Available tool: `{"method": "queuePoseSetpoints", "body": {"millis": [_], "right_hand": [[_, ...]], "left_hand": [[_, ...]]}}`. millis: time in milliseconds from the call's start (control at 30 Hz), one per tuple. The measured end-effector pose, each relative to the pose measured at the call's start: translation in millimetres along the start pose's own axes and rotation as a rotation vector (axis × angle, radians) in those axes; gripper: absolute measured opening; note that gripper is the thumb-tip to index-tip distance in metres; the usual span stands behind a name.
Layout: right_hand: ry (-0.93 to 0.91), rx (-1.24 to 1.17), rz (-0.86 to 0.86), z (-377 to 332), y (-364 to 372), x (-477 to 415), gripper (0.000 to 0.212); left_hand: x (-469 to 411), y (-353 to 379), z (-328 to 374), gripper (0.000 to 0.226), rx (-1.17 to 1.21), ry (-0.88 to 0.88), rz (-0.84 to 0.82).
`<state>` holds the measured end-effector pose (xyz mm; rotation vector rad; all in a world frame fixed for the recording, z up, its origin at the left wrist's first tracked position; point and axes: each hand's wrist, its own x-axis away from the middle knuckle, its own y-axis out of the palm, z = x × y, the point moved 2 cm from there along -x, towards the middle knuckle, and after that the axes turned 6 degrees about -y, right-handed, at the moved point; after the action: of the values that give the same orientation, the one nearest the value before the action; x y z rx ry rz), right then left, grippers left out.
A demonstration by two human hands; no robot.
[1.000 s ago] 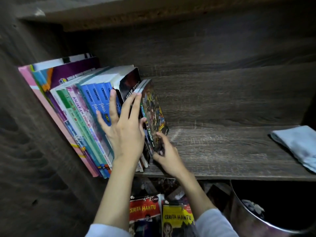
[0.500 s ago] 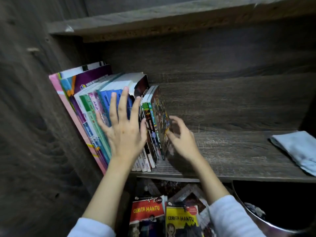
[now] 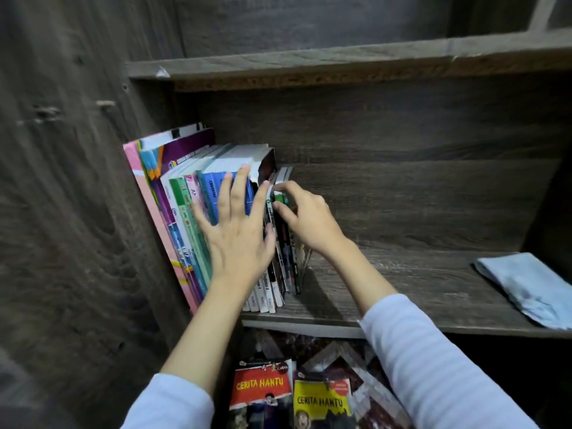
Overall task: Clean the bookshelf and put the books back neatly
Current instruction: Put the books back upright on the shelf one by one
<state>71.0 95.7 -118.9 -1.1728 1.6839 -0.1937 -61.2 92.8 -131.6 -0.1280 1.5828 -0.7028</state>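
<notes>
Books (image 3: 185, 212) stand packed at the left end of the shelf (image 3: 402, 283). Left hand (image 3: 238, 239) lies flat on their spines, fingers spread and straight, bracing the row. Right hand (image 3: 309, 218) pinches the tops of the last thin volumes (image 3: 286, 243) — re-shelving looks underway. Next likely comes lifting more from below, where two covers (image 3: 263, 394) read "CERITA HANTU". A folded cloth (image 3: 526, 286) lies far right.

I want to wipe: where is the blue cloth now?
Head view: the blue cloth lies on the shelf, at its far right, apart from the books.
</notes>
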Motion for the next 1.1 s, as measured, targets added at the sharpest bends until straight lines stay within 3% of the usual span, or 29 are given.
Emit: {"method": "queuePoseSetpoints", "body": {"millis": [167, 367, 533, 633, 667, 767, 933, 1100], "right_hand": [[0.099, -0.095, 0.045, 9.8, -10.0, 9.7, 0.03], [0.1, -0.12, 0.068, 17.4, -15.8, 15.5, 0.026], [0.09, -0.154, 0.079, 19.3, -12.9, 16.1, 0.027], [0.083, -0.19, 0.065, 17.4, -12.5, 16.7, 0.026], [0.077, -0.203, 0.066, 16.6, -13.3, 16.9, 0.027], [0.067, -0.232, 0.058, 16.3, -15.9, 16.0, 0.029], [0.059, -0.245, 0.059, 20.1, -16.5, 15.6, 0.028], [0.086, -0.232, 0.106, 20.5, -11.0, 13.8, 0.022]], "left_hand": [[-9.8, 6.4, 17.9, 0.07, -0.268, -0.003, -0.161], [-12.4, 11.7, 23.5, 0.057, -0.311, -0.061, -0.231], [-1.8, 6.9, 21.9, 0.03, 0.021, -0.066, -0.016], [19.1, 5.7, 23.8, 0.031, 0.327, -0.018, 0.123], [26.8, 5.5, 25.3, 0.033, 0.431, -0.02, 0.115], [41.4, 7.7, 33.5, 0.036, 0.713, -0.157, -0.113], [40.3, 4.2, 40.5, 0.022, 0.737, -0.301, -0.159], [33.6, -10.1, 36.6, 0.024, 0.663, -0.394, -0.139]]}}
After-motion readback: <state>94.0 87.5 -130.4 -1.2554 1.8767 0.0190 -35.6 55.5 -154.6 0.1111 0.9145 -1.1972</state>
